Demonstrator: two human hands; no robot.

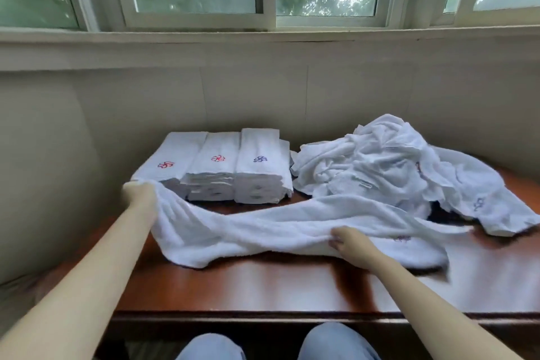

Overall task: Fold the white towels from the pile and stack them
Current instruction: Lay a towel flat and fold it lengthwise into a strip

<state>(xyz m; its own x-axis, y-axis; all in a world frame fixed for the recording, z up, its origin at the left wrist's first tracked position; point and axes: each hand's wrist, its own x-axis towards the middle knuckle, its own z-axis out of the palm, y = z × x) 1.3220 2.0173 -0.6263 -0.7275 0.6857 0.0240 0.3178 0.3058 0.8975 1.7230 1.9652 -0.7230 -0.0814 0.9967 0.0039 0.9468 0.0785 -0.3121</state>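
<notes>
- Fingers [336, 238] of the right hand [349, 242] pinch a bunched ridge of the white towel [263, 231] near its middle. The left hand [140, 194] grips its left end, just in front of the folded stacks [222, 175].
- The towel lies rumpled and not yet folded on the wooden table [263, 286]. Its long axis runs left to right, with the left end lifted and the right end reaching toward the pile [380, 166].
- Done: three neat stacks stand side by side (embroidered marks facing up).
- Left: this towel and a sizeable heap of others, so I judge the task to be roughly midway.
</notes>
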